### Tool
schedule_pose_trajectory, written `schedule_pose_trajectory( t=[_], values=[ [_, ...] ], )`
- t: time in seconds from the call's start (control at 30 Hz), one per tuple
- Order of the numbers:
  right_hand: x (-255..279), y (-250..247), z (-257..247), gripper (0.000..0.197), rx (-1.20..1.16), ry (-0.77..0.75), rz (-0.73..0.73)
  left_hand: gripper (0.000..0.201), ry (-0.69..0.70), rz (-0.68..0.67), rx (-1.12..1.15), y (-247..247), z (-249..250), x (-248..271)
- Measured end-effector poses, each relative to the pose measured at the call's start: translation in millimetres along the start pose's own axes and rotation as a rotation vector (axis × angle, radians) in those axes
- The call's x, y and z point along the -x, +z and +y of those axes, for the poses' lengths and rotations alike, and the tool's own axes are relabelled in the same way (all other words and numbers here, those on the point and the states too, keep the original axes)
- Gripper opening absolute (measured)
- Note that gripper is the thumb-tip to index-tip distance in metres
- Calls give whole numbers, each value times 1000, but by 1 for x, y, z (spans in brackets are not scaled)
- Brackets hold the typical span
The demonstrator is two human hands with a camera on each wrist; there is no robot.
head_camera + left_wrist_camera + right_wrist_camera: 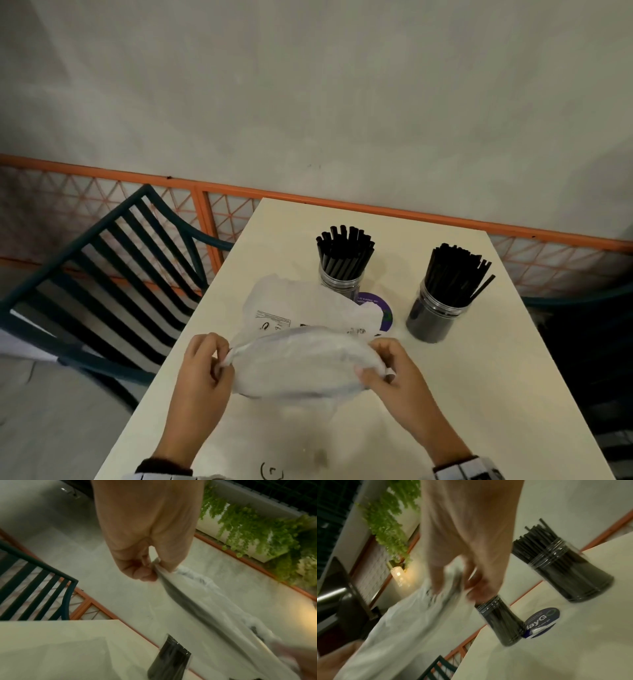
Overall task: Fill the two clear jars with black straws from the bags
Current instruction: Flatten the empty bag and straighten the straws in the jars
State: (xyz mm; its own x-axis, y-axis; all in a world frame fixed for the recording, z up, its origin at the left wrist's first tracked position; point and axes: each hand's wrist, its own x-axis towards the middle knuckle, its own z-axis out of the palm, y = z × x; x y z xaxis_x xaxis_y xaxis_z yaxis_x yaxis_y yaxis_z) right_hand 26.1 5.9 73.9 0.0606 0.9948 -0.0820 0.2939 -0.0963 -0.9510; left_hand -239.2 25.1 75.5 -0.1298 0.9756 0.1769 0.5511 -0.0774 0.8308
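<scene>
Two clear jars stand on the cream table (479, 394), each packed with black straws: the left jar (340, 279) at the back centre, the right jar (436, 313) nearer the right edge. Both hands hold a crumpled, see-through plastic bag (301, 363) stretched between them above the table's near half. My left hand (219, 363) pinches its left end (155, 566). My right hand (376, 370) grips its right end (453, 582). No straws show inside the bag. A second flat bag (294, 305) with printed marks lies just behind it.
A round purple sticker (382, 310) lies between the jars. A dark green slatted chair (102, 284) stands left of the table, an orange lattice railing (212, 222) behind it. Hanging green plants (257, 531) and a lit lamp (399, 574) are off to the side.
</scene>
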Motion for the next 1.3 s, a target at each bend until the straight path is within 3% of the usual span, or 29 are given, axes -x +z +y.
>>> schedule_pose_trajectory(
  t=[0.1,0.17,0.27,0.3,0.43,0.53,0.6,0.63,0.73,0.87,0.93,1.0,1.03,1.13,1.23,1.3],
  values=[
    [7,-9,-6,36,-237,104,-390,37,-46,-161,95,-13,-9,-1],
    [11,-7,-10,26,-232,133,-410,32,-110,-295,211,-22,-7,-2],
    [9,8,-9,10,-123,71,-293,17,-173,-424,308,-33,-5,-6],
    [7,13,-7,16,-70,40,-226,14,-146,-418,306,-35,-7,-8],
    [2,30,5,25,116,-102,230,41,108,-108,76,-37,-16,-16],
    [5,44,1,27,244,-155,292,55,181,47,0,-31,-23,-16],
    [9,48,1,25,354,-113,200,58,147,92,1,-27,-34,-17],
    [12,48,0,28,384,-90,86,56,128,98,-9,-25,-41,-17],
    [23,52,-1,61,490,-124,-233,49,74,61,-63,-17,-65,-13],
    [23,95,20,72,726,-156,-260,60,39,-62,-135,-11,-85,-5],
    [22,118,49,61,893,-28,-373,51,61,-224,-189,-11,-91,0],
    [15,138,80,57,1027,-35,-405,26,92,-305,-310,-12,-88,8],
    [12,146,93,56,1060,-67,-380,38,188,-279,-367,-8,-90,12],
    [9,155,93,58,1013,-16,-354,43,466,-335,-470,19,-102,24],
    [3,153,91,58,1005,33,-470,51,427,-556,-620,43,-123,29],
    [-2,140,89,58,997,-1,-501,51,448,-565,-688,51,-139,34]
  ],
)
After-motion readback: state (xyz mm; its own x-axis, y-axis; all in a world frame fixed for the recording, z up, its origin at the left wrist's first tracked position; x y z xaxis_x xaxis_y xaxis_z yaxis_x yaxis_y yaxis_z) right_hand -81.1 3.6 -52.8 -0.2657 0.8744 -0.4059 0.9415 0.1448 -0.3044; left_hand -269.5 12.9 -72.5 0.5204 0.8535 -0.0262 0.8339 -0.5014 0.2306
